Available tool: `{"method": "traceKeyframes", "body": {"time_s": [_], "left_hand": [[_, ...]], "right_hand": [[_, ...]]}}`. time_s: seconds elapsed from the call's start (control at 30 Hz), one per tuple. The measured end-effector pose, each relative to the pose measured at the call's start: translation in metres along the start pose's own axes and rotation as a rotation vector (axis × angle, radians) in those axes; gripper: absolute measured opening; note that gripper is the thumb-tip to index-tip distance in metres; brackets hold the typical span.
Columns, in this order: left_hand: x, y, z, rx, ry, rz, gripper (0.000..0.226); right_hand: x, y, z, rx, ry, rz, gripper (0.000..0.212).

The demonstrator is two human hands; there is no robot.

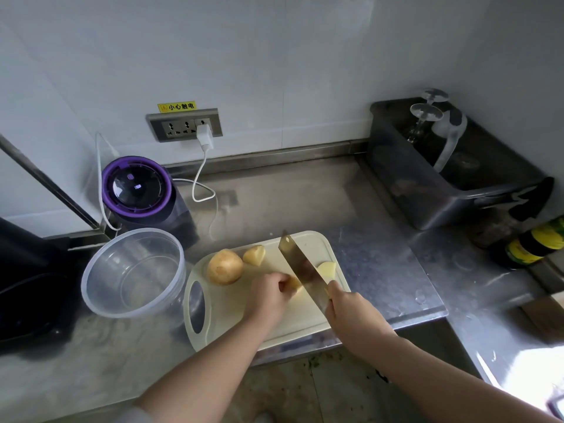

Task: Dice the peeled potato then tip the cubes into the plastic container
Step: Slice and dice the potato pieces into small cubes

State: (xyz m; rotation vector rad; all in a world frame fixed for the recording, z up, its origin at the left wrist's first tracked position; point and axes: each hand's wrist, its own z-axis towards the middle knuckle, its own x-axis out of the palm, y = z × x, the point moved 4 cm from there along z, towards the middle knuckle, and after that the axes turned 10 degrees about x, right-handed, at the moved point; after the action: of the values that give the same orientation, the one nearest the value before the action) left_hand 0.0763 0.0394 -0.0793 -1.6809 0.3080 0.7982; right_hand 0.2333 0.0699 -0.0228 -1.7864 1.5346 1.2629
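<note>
So, the left hand [268,296] has its fingers curled down over a small yellow peeled potato piece [294,283] and pins it to the pale cream plastic cutting board [232,306]. The right hand [351,312] is wrapped tight round the handle of a broad steel cleaver [302,270]; the handle is mostly hidden in the fist. The blade runs diagonally away from the person, right beside the left fingertips and against the held piece. Whether the edge is into it, cannot tell.

Three more pieces lie on the board: a big rounded potato half [225,266] at the far left, a small wedge-shaped chunk [254,254] just beside it, and a pale cut piece [327,268] on the right side of the blade.

The clear round plastic container [100,300] stands on the steel counter [305,203] just left of the board, no cubes in it. Behind it is a dark appliance with a purple ring [137,186]. A white charger [204,136] sits in the wall socket. A grey plastic tub [427,193] is at the far right.
</note>
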Motion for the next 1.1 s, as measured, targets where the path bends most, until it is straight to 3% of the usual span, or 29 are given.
{"method": "traceKeyframes", "body": {"time_s": [0.27, 0.73, 1.1], "left_hand": [[0.000, 0.003, 0.004, -0.027, 0.006, -0.006, 0.037], [0.002, 0.003, 0.003, -0.041, 0.027, 0.051, 0.025], [0.000, 0.002, 0.003, 0.001, -0.008, 0.103, 0.020]], "right_hand": [[-0.008, -0.001, -0.009, -0.015, -0.047, -0.047, 0.045], [-0.001, 0.006, -0.011, -0.053, 0.004, -0.105, 0.058], [0.023, 0.010, 0.007, -0.007, 0.052, -0.095, 0.052]]}}
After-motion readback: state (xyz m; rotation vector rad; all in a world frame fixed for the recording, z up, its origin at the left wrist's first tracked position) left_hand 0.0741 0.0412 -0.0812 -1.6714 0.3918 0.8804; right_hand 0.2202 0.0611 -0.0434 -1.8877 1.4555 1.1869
